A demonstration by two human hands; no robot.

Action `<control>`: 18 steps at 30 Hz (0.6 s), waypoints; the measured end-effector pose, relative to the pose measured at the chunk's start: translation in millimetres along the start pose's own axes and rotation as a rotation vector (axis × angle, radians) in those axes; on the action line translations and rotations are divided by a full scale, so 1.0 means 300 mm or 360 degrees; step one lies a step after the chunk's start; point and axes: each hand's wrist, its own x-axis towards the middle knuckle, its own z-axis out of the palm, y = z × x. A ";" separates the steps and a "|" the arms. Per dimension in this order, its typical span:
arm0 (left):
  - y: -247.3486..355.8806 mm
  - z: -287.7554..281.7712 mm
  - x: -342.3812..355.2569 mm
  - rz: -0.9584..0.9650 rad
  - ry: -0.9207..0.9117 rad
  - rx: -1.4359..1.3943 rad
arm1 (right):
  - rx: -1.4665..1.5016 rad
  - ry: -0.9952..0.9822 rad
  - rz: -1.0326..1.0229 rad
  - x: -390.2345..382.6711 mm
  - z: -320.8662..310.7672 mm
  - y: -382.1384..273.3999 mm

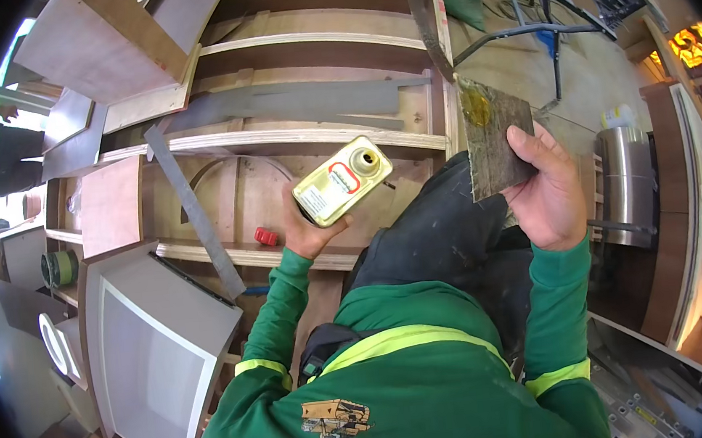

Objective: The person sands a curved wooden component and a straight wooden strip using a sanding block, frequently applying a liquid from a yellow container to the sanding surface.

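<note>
My left hand (309, 236) is wrapped round a yellowish metal can (333, 189) with a pale label, tilted over the wooden frame. The can's round spout (365, 161) is uncapped and faces up. In my right hand (548, 191), pinched between thumb and fingers, is a small greyish-brown piece of wood (494, 154) with a rough surface. A glossy amber puddle (477, 110) of thick liquid sits on its upper left part. Can and wood are apart, on either side of my dark trousers (433, 232).
A slatted wooden frame (317, 132) lies before me, with grey strips (306, 102) across it. One narrow grey strip (190, 202) leans at its left. A small red object (266, 236) rests near my left hand. Cabinet parts (166, 321) stand left; a dark metal stand (548, 27) is far right.
</note>
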 end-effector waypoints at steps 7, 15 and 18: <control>-0.220 0.102 -0.076 -0.0113 0.0257 -0.0048 | 0.0108 0.0103 -0.0116 -0.020 -0.161 -0.045; -0.200 0.053 -0.205 -0.0512 0.0060 -0.0160 | 0.0252 0.0291 -0.0329 -0.038 -0.383 -0.071; -0.056 0.045 -0.189 -0.0846 -0.0024 -0.0427 | 0.0354 0.0286 -0.0326 -0.036 -0.442 -0.050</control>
